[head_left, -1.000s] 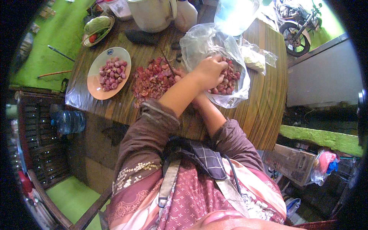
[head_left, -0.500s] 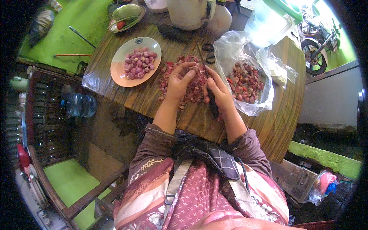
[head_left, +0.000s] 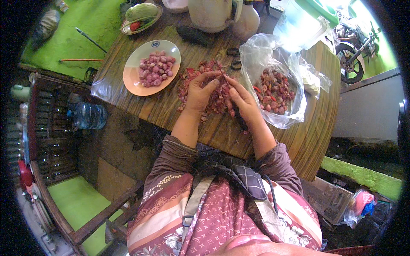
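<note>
My left hand (head_left: 200, 91) is closed in a pinch on a small reddish shallot, mostly hidden by the fingers. My right hand (head_left: 243, 100) is closed round a knife (head_left: 241, 123), its dark handle showing below the palm; the blade is hardly visible. The fingertips of both hands meet at the shallot. Under and around them lies a heap of red-purple shallot skins (head_left: 190, 81) on the table. To the left, peeled shallots (head_left: 156, 70) fill the middle of a white and orange plate (head_left: 132, 85). At right, an open clear plastic bag (head_left: 294, 113) holds unpeeled shallots (head_left: 273, 94) and a few red chillies.
The wooden table (head_left: 143, 109) has a curved front edge close to my body. Black-handled scissors (head_left: 235, 64) lie beyond my right hand. Along the back stand a pale pitcher (head_left: 209, 15), a clear tub (head_left: 299, 32) and a dish of vegetables (head_left: 141, 19).
My right fingertips have come in against the left ones. The knife blade, which stood upright between the hands, has tipped down and is now mostly hidden.
</note>
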The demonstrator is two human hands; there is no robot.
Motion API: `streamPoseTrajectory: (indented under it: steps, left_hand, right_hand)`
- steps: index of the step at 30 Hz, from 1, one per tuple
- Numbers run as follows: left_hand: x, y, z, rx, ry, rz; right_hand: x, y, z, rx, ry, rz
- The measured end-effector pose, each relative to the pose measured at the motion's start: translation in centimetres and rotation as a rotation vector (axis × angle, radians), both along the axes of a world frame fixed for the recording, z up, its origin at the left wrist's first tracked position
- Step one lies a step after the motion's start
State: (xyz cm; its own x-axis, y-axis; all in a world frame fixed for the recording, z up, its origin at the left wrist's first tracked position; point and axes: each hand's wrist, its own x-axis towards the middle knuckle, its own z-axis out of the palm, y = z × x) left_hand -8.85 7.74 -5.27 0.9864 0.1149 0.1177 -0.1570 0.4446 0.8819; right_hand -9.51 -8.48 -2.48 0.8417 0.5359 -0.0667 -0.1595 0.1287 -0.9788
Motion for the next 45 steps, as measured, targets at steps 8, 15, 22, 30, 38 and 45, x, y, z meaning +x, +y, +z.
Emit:
streamPoseTrajectory:
  steps: [8,15,22,30,38,45]
  left_hand:
    - [0.0,-0.3,0.3,0.046,-0.01,0.027]
    - [-0.3,-0.3,0.6,0.256,-0.057,0.102]
    - [-0.1,-0.4,-0.1,0.46,-0.111,0.144]
    - [-0.5,-1.1,0.7,0.75,-0.273,0.265]
    - [-1.1,-1.3,1.7,0.153,-0.006,-0.016]
    - [-0.4,-1.3,0.6,0.027,-0.004,-0.028]
  right_hand:
    - [0.3,-0.1,-0.2,0.087,-0.013,0.038]
    - [0.2,0.4,-0.4,-0.286,-0.416,-0.132]
    - [-0.1,0.4,-0.1,-0.325,-0.346,-0.171]
    - [0.1,0.8,-0.3,-0.003,-0.01,-0.175]
    - [0.3,-0.2,0.6,0.33,0.331,-0.083]
    - [0.4,-0.1,0.2,0.264,0.242,-0.164]
